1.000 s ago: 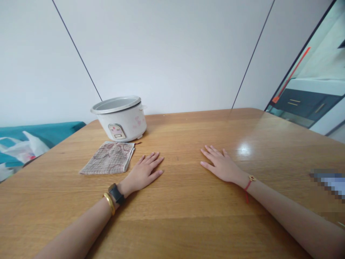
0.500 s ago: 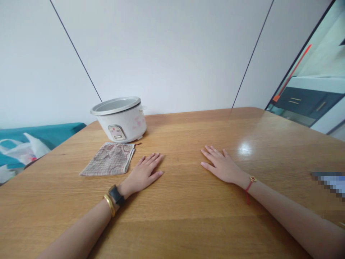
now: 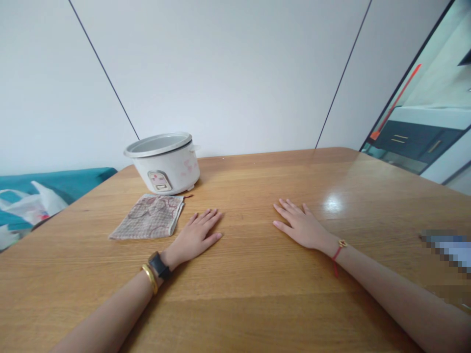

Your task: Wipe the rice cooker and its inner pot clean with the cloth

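Palm down on the wooden table, my left hand lies open with nothing in it, just right of a folded, patterned cloth. My right hand also rests flat on the wood, fingers stretched out and holding nothing. Behind the cloth stands a white rice cooker with pink flower prints and a switch panel on its front. Its lid is off and the rim is visible, but the bottom of its inside is hidden. A gap of bare wood separates my two hands.
A pale panelled wall runs along the table's far side. At the left, a teal bench carries a white plastic bag. A pixelated object lies at the right edge. An orange-red pole leans near dark cabinets beyond the doorway.
Both hands stay flat in the same places on the table. Only the view has shifted very slightly; the rice cooker and cloth have not moved.
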The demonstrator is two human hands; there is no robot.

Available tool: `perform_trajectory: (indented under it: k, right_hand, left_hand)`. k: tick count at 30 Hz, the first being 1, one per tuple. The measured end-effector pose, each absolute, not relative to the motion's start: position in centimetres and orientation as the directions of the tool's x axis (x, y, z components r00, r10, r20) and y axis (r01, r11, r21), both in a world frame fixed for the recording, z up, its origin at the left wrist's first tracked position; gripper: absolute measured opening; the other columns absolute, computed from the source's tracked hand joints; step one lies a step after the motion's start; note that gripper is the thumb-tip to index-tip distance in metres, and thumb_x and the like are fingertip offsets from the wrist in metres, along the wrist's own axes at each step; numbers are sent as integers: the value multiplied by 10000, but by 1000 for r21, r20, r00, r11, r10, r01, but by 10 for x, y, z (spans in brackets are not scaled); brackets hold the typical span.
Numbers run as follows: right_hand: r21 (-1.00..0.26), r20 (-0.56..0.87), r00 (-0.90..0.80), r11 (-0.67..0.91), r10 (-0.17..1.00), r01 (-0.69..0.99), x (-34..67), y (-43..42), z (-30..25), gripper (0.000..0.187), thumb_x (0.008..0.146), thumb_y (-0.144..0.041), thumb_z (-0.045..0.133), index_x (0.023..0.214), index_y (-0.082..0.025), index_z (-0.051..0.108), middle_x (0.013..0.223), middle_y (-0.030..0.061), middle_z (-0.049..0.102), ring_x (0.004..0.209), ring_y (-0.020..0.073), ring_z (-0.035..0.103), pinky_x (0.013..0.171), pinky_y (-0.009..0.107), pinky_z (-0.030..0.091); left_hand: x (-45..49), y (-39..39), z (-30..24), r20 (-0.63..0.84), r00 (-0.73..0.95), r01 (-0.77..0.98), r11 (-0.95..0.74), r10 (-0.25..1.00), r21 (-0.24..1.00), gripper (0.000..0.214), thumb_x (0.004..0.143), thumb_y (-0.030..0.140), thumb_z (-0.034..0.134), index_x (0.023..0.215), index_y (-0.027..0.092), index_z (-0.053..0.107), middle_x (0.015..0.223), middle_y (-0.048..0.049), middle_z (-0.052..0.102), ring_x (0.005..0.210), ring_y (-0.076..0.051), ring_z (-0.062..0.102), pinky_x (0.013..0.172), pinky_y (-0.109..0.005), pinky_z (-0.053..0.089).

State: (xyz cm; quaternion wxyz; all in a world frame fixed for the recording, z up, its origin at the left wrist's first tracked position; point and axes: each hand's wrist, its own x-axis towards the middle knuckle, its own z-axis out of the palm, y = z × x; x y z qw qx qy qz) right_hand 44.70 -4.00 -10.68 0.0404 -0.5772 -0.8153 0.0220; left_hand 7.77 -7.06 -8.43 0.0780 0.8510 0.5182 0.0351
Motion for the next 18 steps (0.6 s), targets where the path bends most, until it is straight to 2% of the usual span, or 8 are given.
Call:
perform_trajectory:
  k: [2, 6, 9, 13, 18]
  right_hand:
    - [-78, 35, -326, 327, 945, 942, 447, -40, -107, 759, 1025, -662, 265, 1633, -220, 375, 1719, 89, 241, 1606, 306, 191, 1270, 653, 150]
    - [-96, 76, -331, 337, 941, 937, 448, -39, -110, 740, 1022, -654, 286, 1624, -239, 399, 1712, 96, 268, 1599, 322, 211, 1264, 660, 158]
    - [-106, 93, -338, 347, 937, 932, 448, -39, -112, 728, 1023, -648, 292, 1621, -250, 406, 1704, 99, 291, 1595, 326, 224, 1264, 663, 153]
    - [-111, 90, -332, 341, 939, 933, 449, -38, -113, 722, 1023, -647, 295, 1623, -259, 403, 1706, 93, 289, 1595, 328, 223, 1260, 667, 164]
    - [-112, 92, -330, 339, 939, 934, 448, -39, -113, 719, 1022, -645, 301, 1620, -260, 408, 1708, 93, 286, 1597, 324, 219, 1264, 658, 158]
  left_hand:
    - [78, -71, -83, -39, 468, 875, -456, 883, 160, 709, 1054, 627, 310, 1651, 245, 310, 1723, -75, 246, 1604, -272, 224, 1304, -541, 156]
    - [78, -72, -81, -18, 456, 879, -447, 890, 164, 739, 1052, 617, 337, 1670, 221, 248, 1718, -91, 259, 1602, -265, 231, 1304, -526, 170]
    - [78, -72, -81, -34, 466, 877, -456, 884, 154, 694, 1057, 616, 318, 1650, 256, 314, 1723, -71, 249, 1603, -274, 228, 1301, -546, 164]
    - [79, -72, -80, -28, 465, 875, -455, 885, 169, 704, 1056, 614, 326, 1663, 261, 271, 1721, -77, 249, 1602, -273, 229, 1298, -549, 168]
    - [80, -73, -79, -41, 461, 878, -449, 887, 164, 659, 1057, 605, 334, 1640, 297, 338, 1723, -72, 233, 1603, -284, 221, 1293, -559, 163]
